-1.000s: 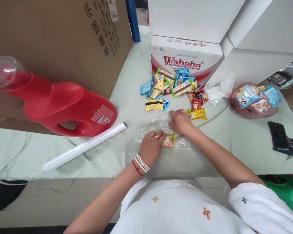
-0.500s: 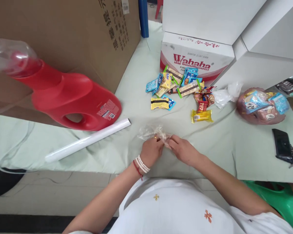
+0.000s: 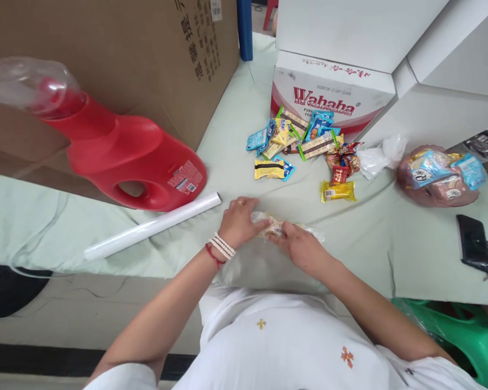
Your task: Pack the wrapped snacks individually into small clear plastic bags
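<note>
A small snack wrapped in clear plastic film (image 3: 274, 226) lies on the pale green cloth between my two hands. My left hand (image 3: 239, 221), with a ring and bead bracelets at the wrist, is closed on its left end. Gripping its right end is my right hand (image 3: 299, 246), fingers curled over the film. A loose heap of small snack packets (image 3: 301, 141) lies beyond the hands, in front of a white and red Wahaha box (image 3: 329, 97).
A red detergent jug (image 3: 117, 157) lies on its side at the left by a big cardboard box (image 3: 106, 54). A white roll (image 3: 154, 225) rests near my left hand. At the right are a pink bag of snacks (image 3: 435, 176), a black phone (image 3: 472, 244) and keys.
My hands pulled together from spread over the flat film, gathering it round the snack. The bundle now lies rolled lengthwise between both hands, and my left hand has shifted left.
</note>
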Action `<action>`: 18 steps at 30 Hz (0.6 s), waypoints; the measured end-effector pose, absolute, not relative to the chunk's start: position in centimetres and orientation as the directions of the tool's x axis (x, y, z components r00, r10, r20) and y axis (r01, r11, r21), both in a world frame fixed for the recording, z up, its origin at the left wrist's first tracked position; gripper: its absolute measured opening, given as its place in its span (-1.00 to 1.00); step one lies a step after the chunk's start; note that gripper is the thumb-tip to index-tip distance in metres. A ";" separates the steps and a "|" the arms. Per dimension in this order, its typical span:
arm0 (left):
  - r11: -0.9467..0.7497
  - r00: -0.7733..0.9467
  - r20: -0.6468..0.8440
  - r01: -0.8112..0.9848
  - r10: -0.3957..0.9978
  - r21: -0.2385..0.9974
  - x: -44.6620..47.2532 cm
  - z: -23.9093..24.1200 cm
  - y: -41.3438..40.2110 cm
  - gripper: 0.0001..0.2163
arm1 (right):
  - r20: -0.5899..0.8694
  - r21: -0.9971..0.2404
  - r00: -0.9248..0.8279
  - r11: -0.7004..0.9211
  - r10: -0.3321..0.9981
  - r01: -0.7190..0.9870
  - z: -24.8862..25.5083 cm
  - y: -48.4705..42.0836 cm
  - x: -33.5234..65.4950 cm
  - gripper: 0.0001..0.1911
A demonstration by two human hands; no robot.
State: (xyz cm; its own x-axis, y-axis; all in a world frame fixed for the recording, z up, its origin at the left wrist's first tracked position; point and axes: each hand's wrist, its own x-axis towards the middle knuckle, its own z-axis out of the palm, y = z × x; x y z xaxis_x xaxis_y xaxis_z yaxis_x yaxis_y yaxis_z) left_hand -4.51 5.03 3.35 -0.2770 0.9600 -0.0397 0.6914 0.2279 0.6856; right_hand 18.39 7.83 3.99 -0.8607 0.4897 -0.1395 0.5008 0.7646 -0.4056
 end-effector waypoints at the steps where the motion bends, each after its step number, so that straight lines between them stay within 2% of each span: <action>1: 0.228 -0.216 -0.100 0.718 0.971 0.657 -4.4 3.6 4.6 -0.79 | -0.144 -0.439 -0.857 0.744 0.494 0.503 4.0 8.0 18.4 -0.62; 3: 0.267 -0.189 -0.188 0.680 0.964 0.683 -4.2 4.3 3.4 -0.85 | -0.149 -0.492 -0.854 0.712 0.498 0.501 4.0 8.4 18.5 -0.63; 7: 0.348 -0.195 -0.300 0.302 0.934 0.888 -2.7 5.3 2.2 -0.78 | -0.115 -0.553 -0.875 0.702 0.470 0.449 3.9 8.6 18.4 -0.64; 9: 0.324 -0.140 -0.299 0.228 0.944 0.918 -1.2 5.2 2.5 -0.75 | -0.051 -0.598 -0.886 0.696 0.461 0.397 3.8 8.5 18.6 -0.63; 11: 0.249 -0.130 -0.215 0.375 0.968 0.893 0.5 4.6 3.0 -0.71 | 0.031 -0.670 -0.899 0.677 0.438 0.306 3.6 8.5 19.3 -0.62; 13: 0.190 -0.146 -0.127 0.618 0.981 0.763 1.8 4.0 3.3 -0.73 | 0.102 -0.747 -0.884 0.622 0.456 0.234 3.2 8.7 20.4 -0.63; 14: 0.184 -0.155 -0.104 0.716 0.982 0.673 2.3 3.7 3.3 -0.75 | 0.126 -0.768 -0.839 0.588 0.529 0.255 2.9 8.8 21.1 -0.64; 16: 0.195 -0.171 -0.095 0.828 0.981 0.526 2.9 3.2 3.2 -0.77 | 0.161 -0.737 -0.642 0.523 0.750 0.427 2.2 9.0 22.4 -0.68; 18: 0.219 -0.217 -0.057 0.864 0.974 0.453 2.9 2.9 3.0 -0.79 | 0.213 -0.621 -0.412 0.448 0.886 0.643 1.5 9.1 23.4 -0.62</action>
